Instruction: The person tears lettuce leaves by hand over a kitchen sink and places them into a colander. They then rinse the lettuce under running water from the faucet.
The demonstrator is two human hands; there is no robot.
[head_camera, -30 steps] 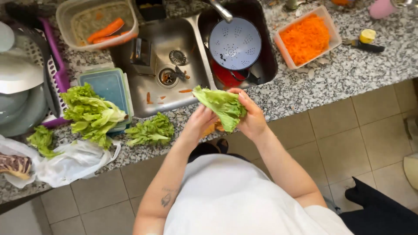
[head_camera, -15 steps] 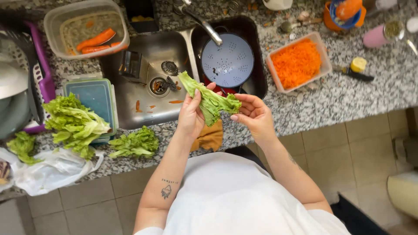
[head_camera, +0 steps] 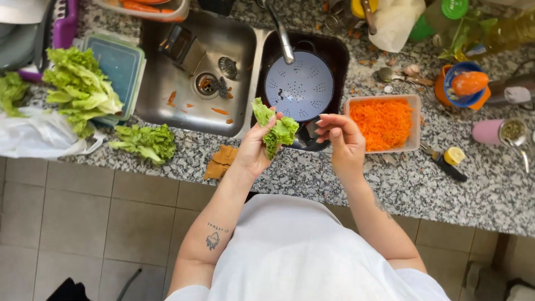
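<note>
My left hand holds a folded green lettuce leaf over the granite counter edge, just in front of the sink. My right hand is beside it, fingers curled and apart, holding nothing. Behind both hands, a pale blue colander sits in a dark basin under the tap.
A steel sink with carrot peels lies at left. A head of lettuce and loose leaves lie on the counter. A tub of grated carrot stands right. A brown cloth hangs at the counter edge.
The right hand has let go of the leaf, which is now bunched in the left hand alone. The view has shifted, so the counter sits lower in the frame.
</note>
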